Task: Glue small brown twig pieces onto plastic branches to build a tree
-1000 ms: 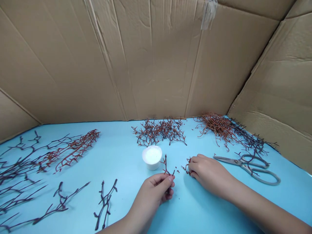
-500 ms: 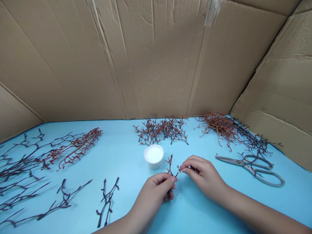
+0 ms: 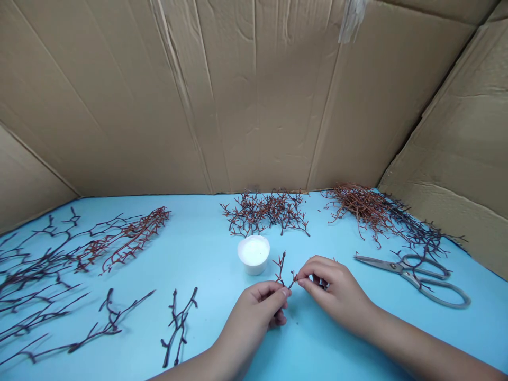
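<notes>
Near the front middle, my left hand [image 3: 256, 312] pinches a small dark twig [image 3: 281, 267] with reddish tips, its forked end pointing up. Just to the right, my right hand [image 3: 337, 288] has thumb and forefinger closed on a tiny reddish-brown sprig [image 3: 294, 276]. The sprig meets the short right branch of the twig; whether they are joined cannot be made out. A white cup [image 3: 254, 255] with white contents stands right behind my left hand.
Dark and red branches [image 3: 130, 233] spread over the left of the blue table [image 3: 198, 227]. A twig pile [image 3: 265, 211] lies at the back middle, thin red stems [image 3: 359, 206] at the back right, grey scissors [image 3: 413, 272] at the right. Cardboard walls [image 3: 257, 106] rise behind.
My right hand has brought the small sprig against the branch of the twig in my left hand; a gap showed there before. The whole view has shifted slightly.
</notes>
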{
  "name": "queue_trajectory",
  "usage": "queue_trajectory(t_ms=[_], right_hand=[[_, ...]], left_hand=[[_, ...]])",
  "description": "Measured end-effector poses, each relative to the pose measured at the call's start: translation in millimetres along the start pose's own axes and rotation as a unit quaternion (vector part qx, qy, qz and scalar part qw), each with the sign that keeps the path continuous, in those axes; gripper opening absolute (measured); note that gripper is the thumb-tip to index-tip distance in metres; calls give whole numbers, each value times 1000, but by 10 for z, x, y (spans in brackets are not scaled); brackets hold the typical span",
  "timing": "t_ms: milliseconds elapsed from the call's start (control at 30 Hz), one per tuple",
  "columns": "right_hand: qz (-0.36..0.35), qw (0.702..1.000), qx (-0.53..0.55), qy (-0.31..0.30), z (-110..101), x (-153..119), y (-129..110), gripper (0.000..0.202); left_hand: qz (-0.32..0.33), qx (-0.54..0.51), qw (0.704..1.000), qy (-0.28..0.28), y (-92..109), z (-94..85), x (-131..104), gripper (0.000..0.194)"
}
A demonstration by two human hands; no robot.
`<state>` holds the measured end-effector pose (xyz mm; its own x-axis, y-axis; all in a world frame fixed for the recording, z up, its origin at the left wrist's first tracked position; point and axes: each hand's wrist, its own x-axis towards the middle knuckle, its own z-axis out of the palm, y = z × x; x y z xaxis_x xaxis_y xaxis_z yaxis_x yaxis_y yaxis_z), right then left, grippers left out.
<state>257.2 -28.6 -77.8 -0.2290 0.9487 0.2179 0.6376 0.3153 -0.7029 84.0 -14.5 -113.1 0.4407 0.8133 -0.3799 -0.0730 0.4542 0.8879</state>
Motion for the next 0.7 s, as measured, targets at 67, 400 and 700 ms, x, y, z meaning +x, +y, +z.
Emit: queue_trajectory(t_ms=[67,400,700], right_hand=[[-3,1000,-1,-2,0,4,-4,13],[-14,1000,-11,3,0,-15,-8,13],[-45,999,-24,13,6,-19,4,13]], left_hand=[[0,-1,1000,0,-3,-1,-5,23],[6,-6,1000,0,-9,2,9,22],[11,-10,1000,1,-3,4,-13,21]])
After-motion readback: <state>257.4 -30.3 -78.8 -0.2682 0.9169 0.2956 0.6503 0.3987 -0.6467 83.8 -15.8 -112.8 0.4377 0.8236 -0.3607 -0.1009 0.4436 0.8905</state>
